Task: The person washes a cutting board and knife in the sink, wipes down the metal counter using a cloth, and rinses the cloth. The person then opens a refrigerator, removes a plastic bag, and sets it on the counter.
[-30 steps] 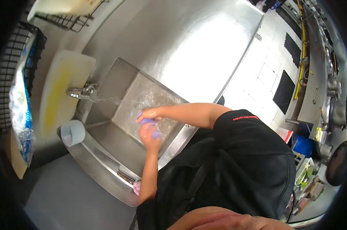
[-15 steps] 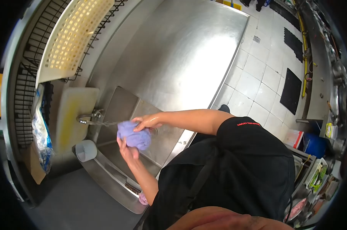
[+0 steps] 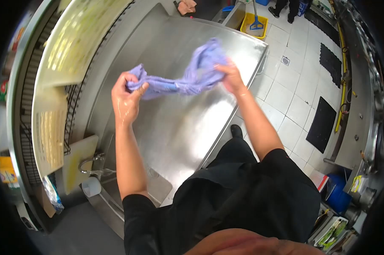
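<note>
- From the head camera I see the left hand [image 3: 126, 100], wet, with thumb and fingers closed around one end of a lavender-purple, soft fabric cloth [image 3: 177, 86].
- The right hand [image 3: 232, 77] grips the cloth's other end, its fingers slightly blurred.
- I have the cloth stretched between both grips, bunched and loose near the right one.
- Beneath both grips lies a broad, shiny stainless-steel counter [image 3: 175, 131].
- Nearer the body than the left grip, a curved silver metal faucet [image 3: 90, 160] runs water.
- Left of that grip stands a long cream perforated plastic tray [image 3: 64, 55].
</note>
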{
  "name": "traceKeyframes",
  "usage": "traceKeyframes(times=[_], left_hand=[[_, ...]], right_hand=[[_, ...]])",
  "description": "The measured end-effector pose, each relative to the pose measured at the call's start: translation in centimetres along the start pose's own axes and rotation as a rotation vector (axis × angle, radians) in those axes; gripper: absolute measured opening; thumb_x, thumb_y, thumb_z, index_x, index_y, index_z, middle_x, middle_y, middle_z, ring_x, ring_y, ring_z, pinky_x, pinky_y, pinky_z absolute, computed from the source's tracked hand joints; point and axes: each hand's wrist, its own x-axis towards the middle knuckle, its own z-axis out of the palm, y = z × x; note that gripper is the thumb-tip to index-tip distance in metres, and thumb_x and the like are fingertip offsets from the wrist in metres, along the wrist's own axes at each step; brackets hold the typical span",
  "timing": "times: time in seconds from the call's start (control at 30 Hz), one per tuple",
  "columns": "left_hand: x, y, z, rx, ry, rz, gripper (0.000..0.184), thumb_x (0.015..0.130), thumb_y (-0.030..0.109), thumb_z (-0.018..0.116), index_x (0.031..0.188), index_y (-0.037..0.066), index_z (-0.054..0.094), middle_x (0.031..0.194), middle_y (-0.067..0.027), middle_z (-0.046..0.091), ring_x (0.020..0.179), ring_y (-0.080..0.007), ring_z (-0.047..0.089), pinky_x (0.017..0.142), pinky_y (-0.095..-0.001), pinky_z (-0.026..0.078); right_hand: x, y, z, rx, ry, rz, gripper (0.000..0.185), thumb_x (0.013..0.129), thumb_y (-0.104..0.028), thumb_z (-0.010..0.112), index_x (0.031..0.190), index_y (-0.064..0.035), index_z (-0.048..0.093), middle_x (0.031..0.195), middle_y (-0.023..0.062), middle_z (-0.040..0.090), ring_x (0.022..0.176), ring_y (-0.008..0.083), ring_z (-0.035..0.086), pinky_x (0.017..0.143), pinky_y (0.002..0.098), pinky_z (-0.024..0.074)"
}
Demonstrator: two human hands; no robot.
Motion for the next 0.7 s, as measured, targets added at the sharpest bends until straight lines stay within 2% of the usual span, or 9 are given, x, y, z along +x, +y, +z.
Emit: traceKeyframes(times=[0.1, 0.2, 0.27, 0.3, 0.37, 0.43, 0.5, 0.6, 0.7], left_hand=[[8.0, -2.0, 2.7, 0.098, 0.038, -0.126, 0.022, 0.074, 0.004, 0.075, 0.083, 0.006, 0.054, 0.083, 0.0004, 0.052, 0.075, -0.0099, 0.044, 0.066, -0.0218, 0.038], [14.7, -11.0, 3.6, -0.074, 0.176, -0.173, 0.022, 0.075, 0.006, 0.075, 0.085, 0.006, 0.055, 0.079, 0.0021, 0.051, 0.075, -0.01, 0.045, 0.064, -0.0231, 0.038], [18.1, -15.4, 4.7, -0.069, 0.179, -0.138, 0.024, 0.077, 0.015, 0.075, 0.093, 0.005, 0.06, 0.083, -0.0032, 0.058, 0.075, -0.0147, 0.052, 0.068, -0.0277, 0.043], [19.7, -18.3, 5.9, -0.071, 0.177, -0.146, 0.024, 0.077, 0.015, 0.075, 0.093, 0.005, 0.06, 0.083, -0.0032, 0.058, 0.075, -0.0147, 0.052, 0.068, -0.0277, 0.043], [21.4, -24.1, 8.6, 0.528, 0.132, -0.167, 0.041, 0.083, 0.033, 0.069, 0.11, 0.004, 0.061, 0.1, -0.0151, 0.063, 0.09, -0.026, 0.06, 0.081, -0.0356, 0.047], [20.3, -26.6, 15.3, 0.978, -0.025, -0.326, 0.066, 0.087, 0.05, 0.056, 0.133, 0.004, 0.048, 0.132, -0.0271, 0.047, 0.124, -0.0361, 0.046, 0.103, -0.0446, 0.036], [17.7, -24.6, 22.2, 0.913, -0.348, -0.61, 0.081, 0.088, 0.057, 0.044, 0.145, 0.003, 0.027, 0.151, -0.0272, 0.016, 0.143, -0.036, 0.013, 0.114, -0.0507, 0.015], [16.2, -26.2, 27.2, 0.857, -0.149, -0.683, 0.087, 0.088, 0.056, 0.042, 0.149, 0.002, 0.013, 0.154, -0.0253, -0.002, 0.145, -0.0342, -0.004, 0.114, -0.054, 0.001], [18.9, -24.9, 25.5, 0.926, -0.324, -0.707, 0.088, 0.088, 0.054, 0.041, 0.149, 0.0, 0.008, 0.154, -0.0255, -0.004, 0.144, -0.0348, -0.006, 0.114, -0.0527, -0.003]], right_hand=[[0.9, -9.6, -7.1, -0.107, 0.207, -0.234, 0.038, 0.078, -0.001, 0.066, 0.114, -0.0009, 0.054, 0.105, 0.0098, 0.063, 0.097, 0.0184, 0.061, 0.087, 0.0325, 0.0497], [-0.6, -16.5, -11.3, -0.325, 0.272, -0.193, 0.037, 0.074, 0.001, 0.066, 0.109, -0.002, 0.056, 0.102, 0.0077, 0.061, 0.095, 0.017, 0.061, 0.087, 0.0305, 0.0486], [-1.0, -18.9, -13.5, -0.872, 0.182, -0.03, 0.038, 0.07, 0.002, 0.064, 0.107, -0.0027, 0.059, 0.104, 0.0059, 0.06, 0.098, 0.0149, 0.058, 0.088, 0.0284, 0.0468], [-0.7, -18.7, -14.0, -0.875, 0.185, -0.022, 0.038, 0.07, 0.002, 0.064, 0.107, -0.0027, 0.059, 0.104, 0.0059, 0.06, 0.098, 0.0149, 0.058, 0.088, 0.0284, 0.0468], [0.4, -16.9, -15.0, -1.1, 0.104, -0.053, 0.041, 0.071, 0.001, 0.061, 0.111, -0.0048, 0.06, 0.11, 0.0081, 0.062, 0.099, 0.0225, 0.061, 0.089, 0.0322, 0.0476], [2.8, -13.2, -15.7, -1.731, -0.018, -0.339, 0.043, 0.076, -0.004, 0.059, 0.119, -0.0082, 0.059, 0.119, 0.0113, 0.06, 0.104, 0.033, 0.059, 0.093, 0.042, 0.0453], [4.4, -6.0, -19.1, -1.981, -0.115, -0.284, 0.043, 0.08, -0.013, 0.061, 0.123, -0.0126, 0.058, 0.127, 0.0133, 0.055, 0.113, 0.0388, 0.053, 0.098, 0.0506, 0.0395], [6.3, -4.5, -16.5, -1.969, -0.134, -0.267, 0.045, 0.083, -0.021, 0.062, 0.127, -0.0158, 0.056, 0.134, 0.0113, 0.051, 0.123, 0.0349, 0.046, 0.103, 0.0508, 0.0342], [8.0, -3.5, -17.5, -1.864, -0.268, -0.131, 0.047, 0.084, -0.025, 0.062, 0.13, -0.0202, 0.054, 0.138, 0.0085, 0.049, 0.131, 0.0322, 0.04, 0.108, 0.0506, 0.0285]])
